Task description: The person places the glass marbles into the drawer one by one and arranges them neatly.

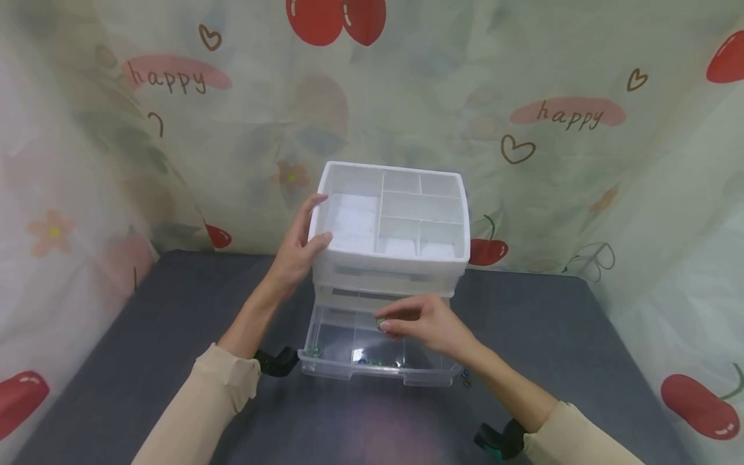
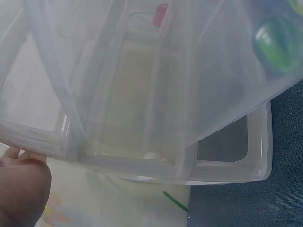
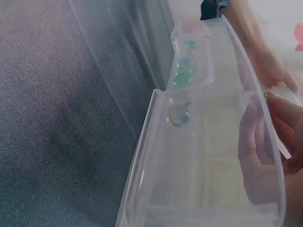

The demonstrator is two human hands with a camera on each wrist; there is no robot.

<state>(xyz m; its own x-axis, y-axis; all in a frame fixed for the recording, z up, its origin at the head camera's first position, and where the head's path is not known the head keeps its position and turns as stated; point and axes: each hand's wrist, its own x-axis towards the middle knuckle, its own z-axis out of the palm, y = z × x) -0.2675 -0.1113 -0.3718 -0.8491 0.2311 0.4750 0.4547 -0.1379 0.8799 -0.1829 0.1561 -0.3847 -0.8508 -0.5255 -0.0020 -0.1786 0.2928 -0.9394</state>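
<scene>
A white storage box (image 1: 392,261), its top divided into compartments, stands on the table with a clear drawer (image 1: 331,336) pulled out low at its front. My left hand (image 1: 287,261) grips the box's upper left side, thumb over the rim; part of that hand (image 2: 23,189) shows at its edge in the left wrist view. Between thumb and fingertips my right hand (image 1: 436,326) pinches a small green marble (image 1: 380,321) above the drawer. Inside the drawer lie several marbles, including a green one (image 1: 314,352) at the left front and a clear, tinted one (image 3: 179,115) seen through the plastic.
A few small dark marbles (image 1: 466,378) lie on the grey-covered table (image 1: 523,336), just right of the drawer's front corner. Behind and at both sides hangs a printed curtain (image 1: 407,77). Black bands with mounts (image 1: 278,361) are worn at the wrists.
</scene>
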